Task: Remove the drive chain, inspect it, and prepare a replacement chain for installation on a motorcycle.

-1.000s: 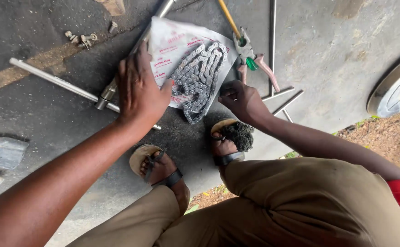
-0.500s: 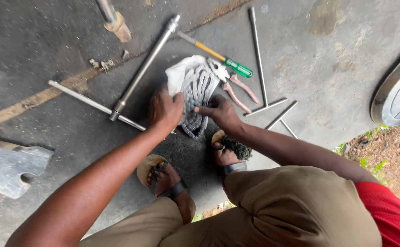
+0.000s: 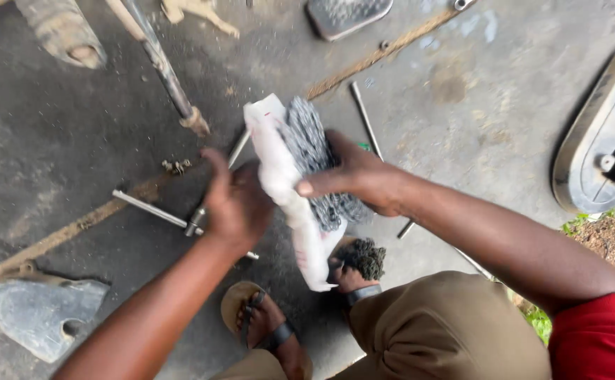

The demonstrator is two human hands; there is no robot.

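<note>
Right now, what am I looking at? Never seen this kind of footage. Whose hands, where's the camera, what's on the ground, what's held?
There is no machine: a person squats on a concrete floor and works with bare hands. The single picture comes from a camera worn on that person's head, looking straight down, so you see both forearms, khaki trousers and sandalled feet.

The right hand grips a bunched grey roller chain lying in a white plastic wrapper, lifted off the floor. The left hand is beside the wrapper's left edge; the picture is too blurred to tell whether it grips it.

On the floor: a T-shaped metal wrench under the left hand, a thin steel rod above the right hand, a dark curved metal cover at the right edge, and a grey metal casing at lower left.
</note>
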